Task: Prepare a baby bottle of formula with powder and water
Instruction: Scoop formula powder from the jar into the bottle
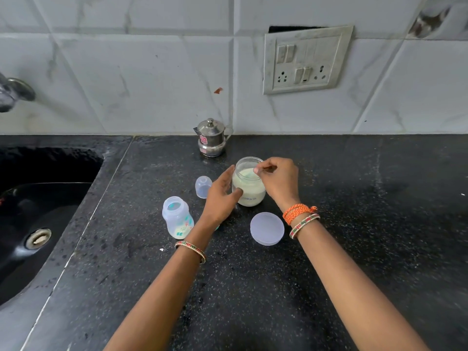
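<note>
A clear jar of pale powder (249,188) stands open on the black counter (354,224). My left hand (221,196) wraps its left side. My right hand (278,179) is at the jar's rim, its fingers pinched on a thin scoop handle; a greenish scoop shows faintly in the powder. The open baby bottle (177,217), translucent with small prints, stands left of my left wrist. The bottle's clear cap (203,186) sits behind it. The jar's round lid (267,228) lies flat in front of the jar.
A small steel pot with a lid (211,138) stands by the tiled wall. A dark sink (38,211) lies to the left, with a tap (12,93) above it. A switch and socket plate (306,59) is on the wall.
</note>
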